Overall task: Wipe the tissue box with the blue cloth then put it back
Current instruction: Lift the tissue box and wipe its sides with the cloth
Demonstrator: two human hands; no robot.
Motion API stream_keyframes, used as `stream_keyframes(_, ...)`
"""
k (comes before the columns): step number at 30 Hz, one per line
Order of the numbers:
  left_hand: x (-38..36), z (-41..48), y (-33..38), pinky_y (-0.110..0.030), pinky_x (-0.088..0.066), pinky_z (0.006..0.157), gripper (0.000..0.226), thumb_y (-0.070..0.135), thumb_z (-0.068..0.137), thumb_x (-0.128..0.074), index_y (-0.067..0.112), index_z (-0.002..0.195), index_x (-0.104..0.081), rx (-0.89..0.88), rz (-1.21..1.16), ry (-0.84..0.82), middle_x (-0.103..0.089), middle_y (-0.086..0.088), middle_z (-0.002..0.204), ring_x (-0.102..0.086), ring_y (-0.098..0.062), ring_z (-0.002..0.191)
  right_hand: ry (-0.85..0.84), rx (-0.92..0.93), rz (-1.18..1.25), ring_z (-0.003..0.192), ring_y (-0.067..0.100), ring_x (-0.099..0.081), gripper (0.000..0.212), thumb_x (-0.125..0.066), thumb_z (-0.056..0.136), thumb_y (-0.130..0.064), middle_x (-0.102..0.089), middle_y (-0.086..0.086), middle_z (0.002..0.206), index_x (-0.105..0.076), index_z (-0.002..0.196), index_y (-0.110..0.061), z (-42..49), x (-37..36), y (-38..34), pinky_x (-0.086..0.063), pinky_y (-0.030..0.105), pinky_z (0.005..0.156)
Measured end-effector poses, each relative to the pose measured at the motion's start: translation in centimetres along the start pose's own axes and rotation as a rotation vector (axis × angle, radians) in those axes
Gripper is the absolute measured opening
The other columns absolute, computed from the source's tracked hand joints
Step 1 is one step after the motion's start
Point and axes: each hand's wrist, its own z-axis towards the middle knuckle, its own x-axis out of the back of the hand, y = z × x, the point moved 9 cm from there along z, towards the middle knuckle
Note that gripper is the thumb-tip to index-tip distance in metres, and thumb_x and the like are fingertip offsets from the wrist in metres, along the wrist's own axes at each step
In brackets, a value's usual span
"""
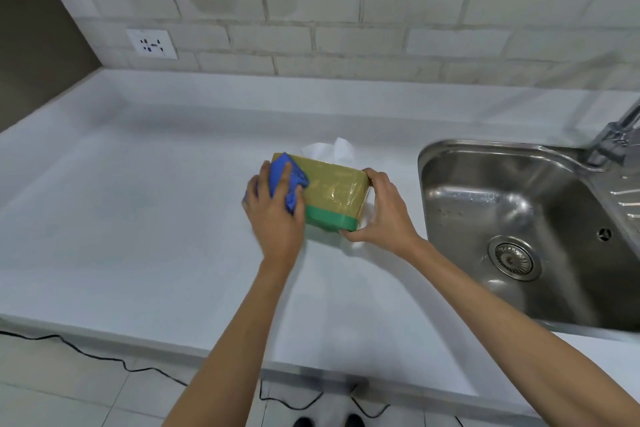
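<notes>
The tissue box (332,192) is sitting on the white counter (138,218), just to the left of the metal sink (519,218). It is tipped up a little toward the person, so its big yellow side is facing the camera. That is likely so the cloth can reach that side easily. The box has a green band along the bottom edge, and a white tissue (332,149) is poking out at the back.

The right hand (381,215) is gripping the right end of the box, with the thumb under the near bottom corner and the fingers curled over the top corner. It looks like this hand is holding the box steady so it is not sliding while it gets rubbed.

The left hand (273,208) is pressing the blue cloth (289,184) flat against the left end of the box. The cloth is bunched up under the fingers, and the fingers are spread over it to push it down. A bit of blue is peeking out below the palm too.

The wiping seems to be under way, with most of the yellow side not yet covered by the cloth. The box is not put back yet.

A tap (616,139) is standing at the far right of the sink, and a wall socket (151,44) is on the tiled wall behind.
</notes>
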Motion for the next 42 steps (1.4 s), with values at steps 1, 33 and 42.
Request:
stream_keyframes(1,0.1,0.2,-0.4,-0.052,-0.043,0.094,0.031,0.014,0.086,-0.062,0.006,0.115,-0.067,0.054,-0.009,0.011,-0.056,-0.023,0.131,-0.054,-0.046,0.109,0.002,-0.002,0.001,0.103,0.022,-0.048,0.098,-0.087,0.044,-0.031,-0.048,0.002,0.115,-0.039,0.127,-0.012,0.0,0.0,0.0,-0.037,0.026,0.084)
stream_keyframes(33,-3.5,-1.3,-10.1,-0.035,-0.044,0.074,0.018,0.035,0.092,-0.05,0.02,0.083,-0.054,0.995,-0.687,-0.441,-0.055,-0.002,0.076,-0.052,-0.018,0.067,-0.155,-0.08,0.044,0.077,0.011,-0.058,0.125,-0.071,0.067,-0.021,-0.044,-0.015,0.127,0.029,0.138,-0.047,-3.8,-3.4,1.5,-0.041,0.005,0.059)
stream_keyframes(42,-6.6,-0.7,-9.4,-0.035,-0.042,0.077,0.016,0.026,0.097,-0.045,0.02,0.082,-0.046,1.107,-0.881,-0.198,-0.048,0.002,0.075,-0.049,-0.016,0.07,-0.152,-0.061,0.113,0.134,-0.002,-0.015,0.109,-0.064,0.078,-0.026,0.012,-0.014,0.155,0.028,0.137,-0.037,-6.2,-4.8,0.1,-0.021,0.006,0.101)
